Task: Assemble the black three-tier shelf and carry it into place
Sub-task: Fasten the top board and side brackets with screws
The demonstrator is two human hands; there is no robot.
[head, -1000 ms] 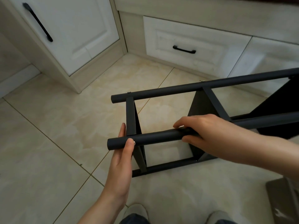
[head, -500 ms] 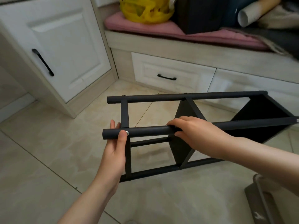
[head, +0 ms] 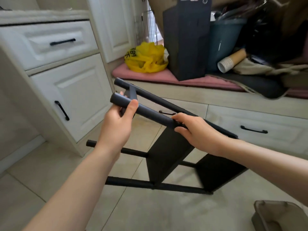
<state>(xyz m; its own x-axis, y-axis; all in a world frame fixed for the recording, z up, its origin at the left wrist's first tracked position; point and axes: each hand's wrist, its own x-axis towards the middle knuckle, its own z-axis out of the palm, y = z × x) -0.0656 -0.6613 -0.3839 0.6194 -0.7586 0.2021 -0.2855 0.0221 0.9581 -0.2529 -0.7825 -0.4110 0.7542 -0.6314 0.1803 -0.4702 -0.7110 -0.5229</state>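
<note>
A: Black shelf (head: 168, 155) position?
B: Tilted over the floor (head: 41, 172), left end high. Left hand (head: 116, 129) and right hand (head: 198, 132) each grip the near post (head: 150, 112). Lower end possibly touching tile; blurred.

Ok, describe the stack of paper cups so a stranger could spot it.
Find the bench with the pink cushion. Right of the tall black box, in front of the blue bin, the stack of paper cups lies on its side. It is the only tan tube there, white rims facing left.
</note>
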